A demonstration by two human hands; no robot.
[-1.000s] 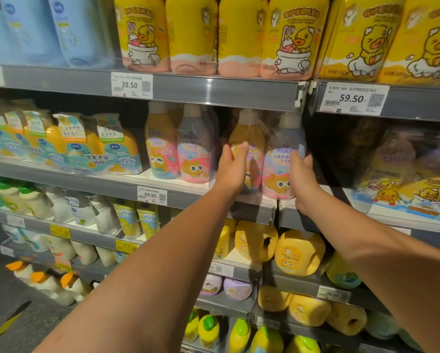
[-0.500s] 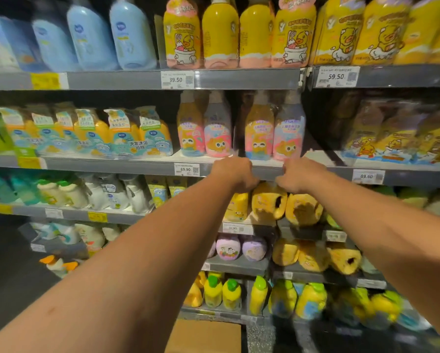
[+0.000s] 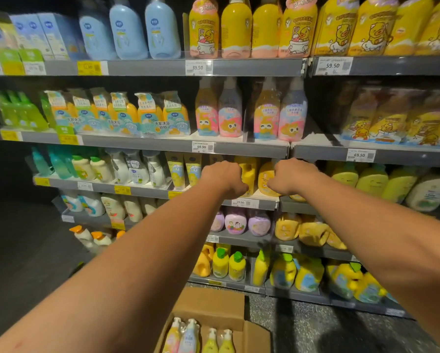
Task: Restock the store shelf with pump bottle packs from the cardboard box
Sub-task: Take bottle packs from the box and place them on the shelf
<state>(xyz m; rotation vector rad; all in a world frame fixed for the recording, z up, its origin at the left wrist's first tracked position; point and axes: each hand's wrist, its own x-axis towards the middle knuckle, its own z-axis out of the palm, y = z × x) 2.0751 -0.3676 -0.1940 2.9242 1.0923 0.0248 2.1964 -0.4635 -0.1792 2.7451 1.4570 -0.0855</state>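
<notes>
Cardboard box [image 3: 213,308] lies open on the speckled floor nearest the person, close below the lowest shelf. Pump bottle packs [image 3: 182,337] stand upright inside it, a pink-and-blue pair on the left and a yellow pair beside it.

Above the box both bare forearms reach forward. The left hand [image 3: 222,178] and the right hand [image 3: 294,177] hang side by side, a little apart, backs up. The fingers of each are curled under into a fist, and nothing shows in either grip. They hover in front of a row of yellow bottles [image 3: 248,174].

One level up, on the store shelf [image 3: 252,149], two restocked packs [image 3: 218,112] stand upright next to each other over the 69.90 price tag [image 3: 202,147], neither hand touching them. Orange-and-blue packs [image 3: 150,115] fill the space to their left. On the top level stand yellow duck bottles [image 3: 236,29] and pale blue bottles [image 3: 142,29].
</notes>
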